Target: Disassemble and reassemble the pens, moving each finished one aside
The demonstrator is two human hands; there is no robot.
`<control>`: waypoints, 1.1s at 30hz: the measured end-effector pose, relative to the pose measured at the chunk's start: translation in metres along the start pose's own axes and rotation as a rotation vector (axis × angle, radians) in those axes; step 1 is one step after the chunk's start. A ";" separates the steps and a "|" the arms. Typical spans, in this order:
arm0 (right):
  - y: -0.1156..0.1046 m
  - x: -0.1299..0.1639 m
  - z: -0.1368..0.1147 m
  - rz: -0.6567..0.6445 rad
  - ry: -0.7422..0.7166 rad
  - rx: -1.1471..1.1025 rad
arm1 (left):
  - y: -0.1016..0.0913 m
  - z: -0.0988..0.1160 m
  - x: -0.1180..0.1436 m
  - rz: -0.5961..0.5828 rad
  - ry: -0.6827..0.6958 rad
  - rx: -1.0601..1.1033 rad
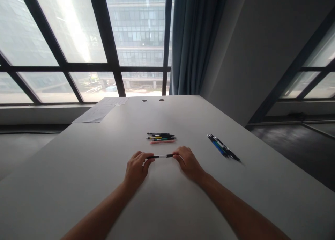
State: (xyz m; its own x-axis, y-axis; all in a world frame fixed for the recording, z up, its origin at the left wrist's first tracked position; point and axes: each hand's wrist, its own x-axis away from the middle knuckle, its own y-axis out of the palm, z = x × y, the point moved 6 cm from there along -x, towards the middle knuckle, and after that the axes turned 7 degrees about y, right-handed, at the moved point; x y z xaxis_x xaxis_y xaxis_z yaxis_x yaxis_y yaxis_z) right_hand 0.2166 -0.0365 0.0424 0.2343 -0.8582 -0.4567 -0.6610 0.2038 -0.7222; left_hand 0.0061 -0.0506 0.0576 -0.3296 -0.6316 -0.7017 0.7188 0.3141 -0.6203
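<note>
A black-and-white pen (162, 156) lies level between my two hands, just above or on the white table; I cannot tell which. My left hand (136, 166) pinches its left end between thumb and fingers. At the other end, my right hand (187, 163) grips the dark tip in the same way. Beyond the hands is a group of several pens, among them a pink pen (162, 142) nearest me and a yellow-and-black pen (157, 137). Off to the right, a second bunch holds a blue pen (219, 148) and a black-and-white pen (226, 148), set at a slant.
The white table (104, 152) stretches toward the windows. Sheets of paper (95, 113) lie at its far left edge. Two round dark cable holes (161, 100) sit near the far edge. A blue-grey curtain (193, 41) hangs behind, beside a grey wall.
</note>
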 end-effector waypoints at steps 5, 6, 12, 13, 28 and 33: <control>-0.007 -0.001 -0.003 0.060 -0.019 0.015 | 0.004 -0.006 0.000 -0.092 -0.085 -0.024; -0.007 -0.001 -0.002 0.057 -0.003 0.017 | 0.005 -0.006 0.000 -0.109 -0.094 -0.025; 0.001 -0.001 0.006 -0.009 0.082 -0.033 | 0.003 -0.017 0.003 -0.109 -0.205 -0.017; 0.002 -0.001 0.008 -0.018 0.086 -0.049 | 0.003 -0.019 0.004 -0.100 -0.227 -0.006; 0.005 0.000 0.006 -0.086 0.090 -0.057 | -0.007 0.013 -0.006 0.130 0.173 0.268; 0.002 -0.002 0.008 -0.014 0.103 -0.065 | -0.008 0.022 -0.008 0.100 0.238 0.306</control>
State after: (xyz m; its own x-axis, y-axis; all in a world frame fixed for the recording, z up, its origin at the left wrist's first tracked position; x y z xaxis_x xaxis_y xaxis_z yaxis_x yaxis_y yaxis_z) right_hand 0.2207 -0.0301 0.0375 0.1715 -0.9053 -0.3885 -0.7038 0.1634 -0.6914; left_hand 0.0167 -0.0639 0.0753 -0.3554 -0.4157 -0.8372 0.8918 0.1175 -0.4369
